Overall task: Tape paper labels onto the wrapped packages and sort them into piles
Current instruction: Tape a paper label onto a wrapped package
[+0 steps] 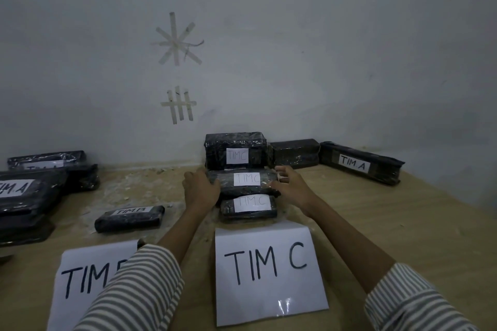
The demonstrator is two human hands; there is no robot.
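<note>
Three black wrapped packages labelled TIM C stand in a row behind the big TIM C sheet (266, 274). The middle package (243, 183) is held at both ends: my left hand (200, 188) grips its left end and my right hand (289, 185) curls round its right end. It lies partly on top of the near TIM C package (248, 207). Behind it, the far TIM C package (236, 150) stands against the wall.
A TIM B package (130, 218) lies behind the TIM B sheet (88, 277). At the left are stacked TIM A packages (25, 196). Back right, an unlabelled package (295, 153) and a long TIM A package (360, 166) lie by the wall on the wooden table (390, 223).
</note>
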